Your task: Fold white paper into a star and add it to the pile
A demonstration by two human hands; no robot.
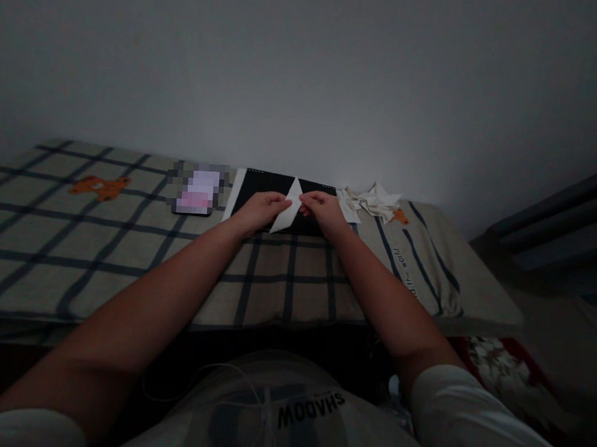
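Checked cloth (pixel 127 254) with dark lines is covering the surface near the person, and a plain grey wall (pixel 306 70) is standing behind it. Both hands are pinching one white folded paper (pixel 288 209) between them, left hand (pixel 260 210) on its left edge, right hand (pixel 323 211) on its right, above one black board (pixel 275 185). One phone (pixel 197 195) is lying left of the board, and one heap of folded papers (pixel 372 202) is lying right.

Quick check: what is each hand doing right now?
Left hand: closed, pinching the white folded paper piece.
Right hand: closed, pinching the same paper's other edge.

White short sleeves (pixel 469 412), bare forearms, pale shirt printed "SHADOW" (pixel 311 409), thin white cable (pixel 263 408)
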